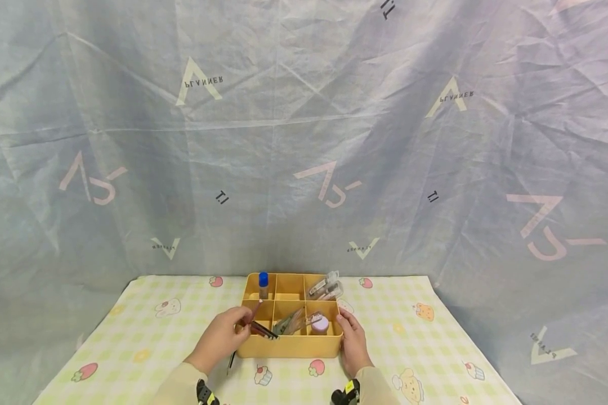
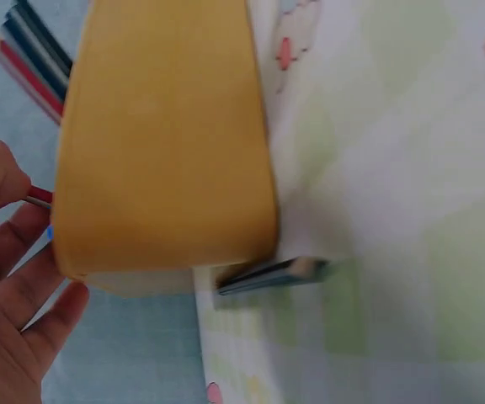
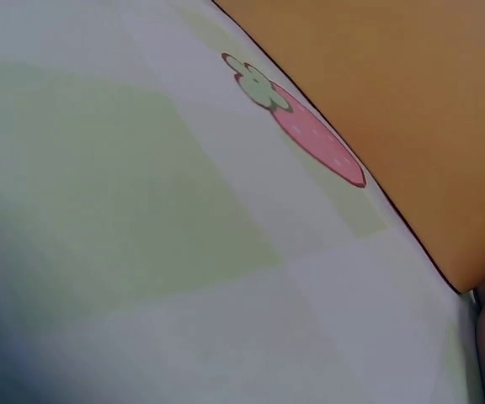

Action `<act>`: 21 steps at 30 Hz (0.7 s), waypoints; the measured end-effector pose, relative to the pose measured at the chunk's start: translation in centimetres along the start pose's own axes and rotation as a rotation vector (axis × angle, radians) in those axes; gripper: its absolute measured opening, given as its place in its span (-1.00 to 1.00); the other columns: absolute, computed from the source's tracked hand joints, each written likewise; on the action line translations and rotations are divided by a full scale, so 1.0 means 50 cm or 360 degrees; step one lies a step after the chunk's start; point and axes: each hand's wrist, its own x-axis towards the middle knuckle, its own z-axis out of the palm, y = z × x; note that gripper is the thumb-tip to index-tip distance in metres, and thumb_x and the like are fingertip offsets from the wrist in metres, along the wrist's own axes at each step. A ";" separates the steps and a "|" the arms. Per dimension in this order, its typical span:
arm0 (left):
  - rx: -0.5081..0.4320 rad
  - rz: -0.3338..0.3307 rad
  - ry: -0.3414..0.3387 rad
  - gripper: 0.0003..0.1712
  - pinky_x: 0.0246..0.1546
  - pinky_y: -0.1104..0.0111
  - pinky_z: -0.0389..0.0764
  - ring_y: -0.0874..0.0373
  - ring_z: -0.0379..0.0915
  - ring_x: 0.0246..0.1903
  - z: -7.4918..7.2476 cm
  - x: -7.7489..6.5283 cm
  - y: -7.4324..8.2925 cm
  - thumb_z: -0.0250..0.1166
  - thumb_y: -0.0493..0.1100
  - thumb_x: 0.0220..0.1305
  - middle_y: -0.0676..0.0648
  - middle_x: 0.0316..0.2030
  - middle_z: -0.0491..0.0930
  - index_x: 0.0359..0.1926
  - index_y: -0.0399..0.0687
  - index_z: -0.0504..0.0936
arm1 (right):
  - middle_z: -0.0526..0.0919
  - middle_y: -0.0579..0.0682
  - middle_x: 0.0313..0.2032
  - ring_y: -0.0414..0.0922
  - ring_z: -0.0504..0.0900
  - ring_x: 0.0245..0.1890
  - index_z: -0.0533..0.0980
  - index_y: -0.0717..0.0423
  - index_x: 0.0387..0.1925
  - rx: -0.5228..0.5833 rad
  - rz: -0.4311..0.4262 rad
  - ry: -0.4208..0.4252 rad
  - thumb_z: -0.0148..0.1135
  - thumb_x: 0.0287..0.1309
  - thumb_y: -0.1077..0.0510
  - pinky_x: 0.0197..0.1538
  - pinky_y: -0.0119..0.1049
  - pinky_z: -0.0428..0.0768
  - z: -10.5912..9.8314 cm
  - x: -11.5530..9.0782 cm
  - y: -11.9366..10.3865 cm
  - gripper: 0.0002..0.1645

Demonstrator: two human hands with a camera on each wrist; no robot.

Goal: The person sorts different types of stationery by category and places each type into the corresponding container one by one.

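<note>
A yellow divided storage box [image 1: 289,347] stands on the table. My left hand [image 1: 223,333] is at its front left corner, thumb and fingers pinching a red pencil [image 2: 39,197] whose far part is hidden behind the box wall in the left wrist view. Several dark pencils [image 1: 264,330] lean out over the front wall beside that hand. Another dark pencil [image 2: 268,278], blurred, is low by the box's left end. My right hand [image 1: 354,343] grips the box's right side; in the right wrist view only a bit of it shows at the edge.
Inside the box are a blue-capped glue stick [image 1: 263,286], clear-cased items [image 1: 326,286], a green pointed item [image 1: 287,323] and a round lilac-lidded container [image 1: 320,324]. A checked tablecloth [image 1: 167,337] covers the table; a grey printed curtain [image 1: 294,225] hangs behind.
</note>
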 end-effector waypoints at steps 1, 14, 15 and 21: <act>0.0015 0.0006 -0.0002 -0.82 -0.34 0.41 0.61 0.29 0.53 -0.32 0.002 -0.001 -0.001 0.35 -0.30 0.25 0.21 -0.30 0.59 -0.23 0.11 0.64 | 0.39 0.23 0.38 0.04 0.41 0.33 0.32 0.26 0.42 0.0004 0.0000 -0.0001 0.10 0.49 -0.05 0.32 -0.12 0.48 0.000 0.000 -0.001 -0.33; 0.0252 0.0417 0.0024 -0.79 -0.13 0.20 0.64 0.30 0.56 -0.25 0.016 -0.022 -0.018 0.40 -0.26 0.21 0.26 -0.26 0.62 -0.34 0.21 0.60 | 0.40 0.22 0.37 0.03 0.44 0.31 0.33 0.28 0.40 0.0062 -0.0004 -0.0030 0.16 0.45 -0.09 0.27 -0.17 0.53 -0.001 -0.002 -0.003 -0.29; 0.0290 0.0437 0.0033 -0.80 -0.10 0.18 0.64 0.31 0.56 -0.24 0.017 -0.022 -0.019 0.40 -0.25 0.21 0.27 -0.24 0.62 -0.33 0.21 0.61 | 0.40 0.23 0.37 0.04 0.44 0.32 0.32 0.29 0.41 0.0054 -0.0010 -0.0035 0.15 0.46 -0.10 0.28 -0.16 0.53 -0.002 -0.001 -0.003 -0.28; 0.0397 0.0437 0.0059 -0.83 -0.03 0.15 0.62 0.26 0.58 -0.17 0.028 -0.024 -0.023 0.43 -0.17 0.21 0.27 -0.13 0.66 -0.28 0.25 0.63 | 0.37 0.28 0.39 0.08 0.41 0.34 0.29 0.33 0.42 0.0072 -0.0019 -0.0027 0.10 0.50 -0.03 0.33 -0.09 0.48 0.001 -0.003 -0.007 -0.32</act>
